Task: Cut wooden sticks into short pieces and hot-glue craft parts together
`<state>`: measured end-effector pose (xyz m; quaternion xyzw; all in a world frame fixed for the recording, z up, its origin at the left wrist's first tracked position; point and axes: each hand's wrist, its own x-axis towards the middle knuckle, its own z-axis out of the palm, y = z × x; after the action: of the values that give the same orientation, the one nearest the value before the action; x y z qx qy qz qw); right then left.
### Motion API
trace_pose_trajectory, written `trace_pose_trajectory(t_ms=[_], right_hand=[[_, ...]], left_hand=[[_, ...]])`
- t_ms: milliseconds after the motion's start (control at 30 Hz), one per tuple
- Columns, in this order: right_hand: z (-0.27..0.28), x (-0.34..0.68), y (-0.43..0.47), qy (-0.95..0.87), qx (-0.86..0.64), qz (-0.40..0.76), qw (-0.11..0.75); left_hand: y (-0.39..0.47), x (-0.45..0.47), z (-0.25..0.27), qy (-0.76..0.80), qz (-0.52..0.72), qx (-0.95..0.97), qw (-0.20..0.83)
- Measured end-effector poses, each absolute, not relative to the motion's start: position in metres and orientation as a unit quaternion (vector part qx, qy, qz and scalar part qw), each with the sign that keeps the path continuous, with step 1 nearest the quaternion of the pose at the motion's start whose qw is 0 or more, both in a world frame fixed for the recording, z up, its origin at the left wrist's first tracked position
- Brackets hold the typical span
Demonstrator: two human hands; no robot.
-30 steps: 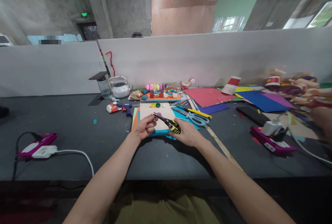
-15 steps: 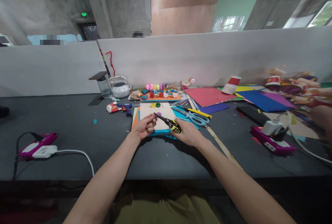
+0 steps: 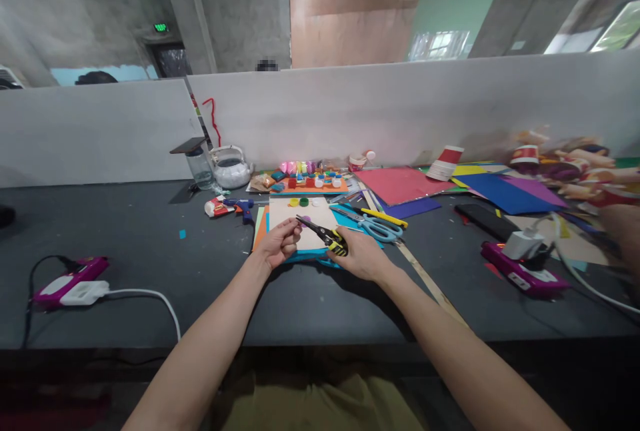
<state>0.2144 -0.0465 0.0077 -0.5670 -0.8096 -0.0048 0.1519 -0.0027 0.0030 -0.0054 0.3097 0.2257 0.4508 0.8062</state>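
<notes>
My right hand point(image 3: 364, 254) is wrapped round the black and yellow handles of long-nose pliers point(image 3: 320, 234), whose dark jaws point up and left. The jaw tips meet the pinched fingers of my left hand point(image 3: 280, 243); whatever lies between those fingers is too small to make out. Below both hands is a pale sheet point(image 3: 280, 212) on top of blue and orange sheets. Yellow, green and white round paint spots or lids sit along its far part, and a purple one point(image 3: 305, 220) shows behind the jaws. Blue-handled scissors point(image 3: 381, 229) lie right of the sheet, beside a yellow utility knife point(image 3: 385, 218).
A blue glue gun point(image 3: 245, 208), a white teapot point(image 3: 232, 171) and a glass jar point(image 3: 201, 170) stand to the left. Small paint pots point(image 3: 319, 182) line the back. Coloured paper point(image 3: 400, 184) covers the right. Purple power strips point(image 3: 523, 274) with cables lie at both sides.
Both hands and the pliers keep nearly the same pose. The whole view has shifted very slightly; nothing on the table has visibly moved.
</notes>
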Motion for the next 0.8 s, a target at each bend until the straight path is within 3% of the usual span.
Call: trace_pose_trajectory(t_ms=[800], right_hand=[[0.0051,0.2115,-0.0455,-0.795,-0.585,-0.016,0.159]], left_hand=[[0.0015,0.0007,-0.0041,0.237,0.469,0.306,0.794]])
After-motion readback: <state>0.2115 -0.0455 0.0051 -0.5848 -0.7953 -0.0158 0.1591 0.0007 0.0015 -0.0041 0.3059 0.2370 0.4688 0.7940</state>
